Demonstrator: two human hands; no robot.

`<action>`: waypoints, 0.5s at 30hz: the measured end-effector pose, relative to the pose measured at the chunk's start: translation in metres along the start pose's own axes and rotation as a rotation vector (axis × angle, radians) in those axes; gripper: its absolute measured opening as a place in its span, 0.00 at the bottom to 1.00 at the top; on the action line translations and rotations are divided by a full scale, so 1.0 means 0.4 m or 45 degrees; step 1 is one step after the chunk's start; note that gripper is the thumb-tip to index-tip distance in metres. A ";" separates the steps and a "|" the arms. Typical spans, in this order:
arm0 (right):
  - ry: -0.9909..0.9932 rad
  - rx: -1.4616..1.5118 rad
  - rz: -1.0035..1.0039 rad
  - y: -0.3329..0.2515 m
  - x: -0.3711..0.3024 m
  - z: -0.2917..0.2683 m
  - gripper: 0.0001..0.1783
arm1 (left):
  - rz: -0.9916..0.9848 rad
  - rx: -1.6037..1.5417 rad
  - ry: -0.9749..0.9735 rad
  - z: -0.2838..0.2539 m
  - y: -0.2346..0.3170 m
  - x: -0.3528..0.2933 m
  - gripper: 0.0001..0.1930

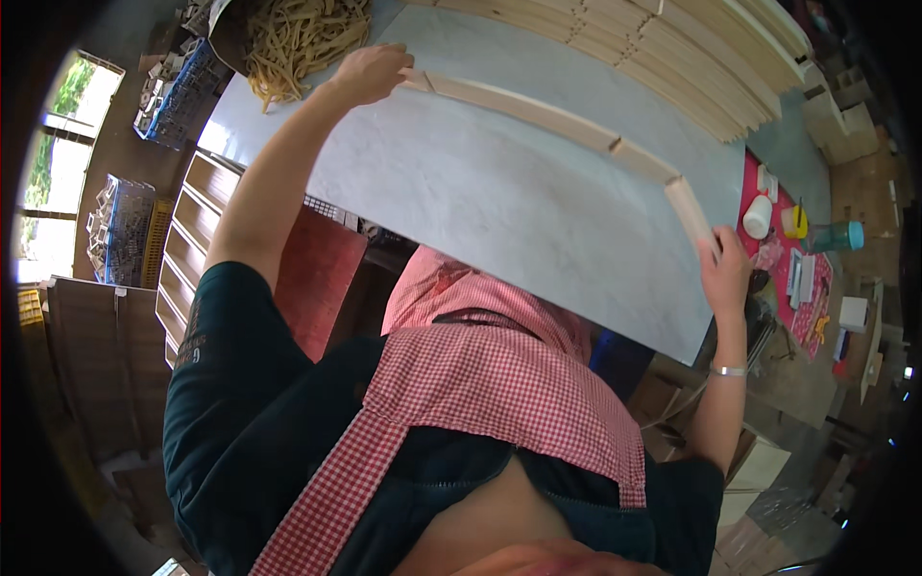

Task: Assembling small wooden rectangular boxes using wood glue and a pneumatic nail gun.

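Note:
A long, pale wooden strip (538,115) with notched joints stretches across the table (480,182), which has a grey-white marbled top. Its right section bends toward me at a joint. My left hand (373,73) is closed on the far left end. At the other end, my right hand (726,269) grips the bent section between thumb and fingers, near the table's right edge. Behind the strip lie several similar notched wooden strips (663,67), side by side in a stack. A heap of tan, flat bands (305,38) rests beside my left hand, spilling from a dark bag.
On a pink-red cloth to the right stand a white bottle (758,217), a yellow container (794,222) and a teal-lidded bottle (840,236). Blue crates (178,96) full of small pieces sit at left, near a wooden rack (187,230). A red panel (315,278) is below the table's edge.

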State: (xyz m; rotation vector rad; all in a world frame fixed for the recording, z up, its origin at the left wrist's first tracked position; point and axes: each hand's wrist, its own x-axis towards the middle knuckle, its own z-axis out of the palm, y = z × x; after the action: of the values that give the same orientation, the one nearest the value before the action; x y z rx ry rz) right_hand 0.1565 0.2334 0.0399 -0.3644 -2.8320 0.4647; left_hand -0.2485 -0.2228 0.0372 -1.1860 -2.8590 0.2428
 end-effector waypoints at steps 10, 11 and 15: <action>-0.255 -0.138 -0.029 -0.022 0.138 0.085 0.13 | 0.036 -0.146 -0.127 0.047 0.030 -0.222 0.11; -0.257 -0.055 -0.160 -0.008 0.115 0.052 0.14 | 0.060 -0.153 -0.107 0.044 0.034 -0.229 0.11; -0.476 -0.070 -0.402 0.038 0.070 -0.027 0.17 | 0.057 -0.120 -0.166 0.037 0.047 -0.213 0.13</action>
State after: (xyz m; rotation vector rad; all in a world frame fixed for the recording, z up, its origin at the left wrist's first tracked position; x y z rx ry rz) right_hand 0.1366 0.2584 0.0503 0.1824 -3.1844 0.4246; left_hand -0.1762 -0.2718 0.0216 -1.2984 -2.9880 0.1959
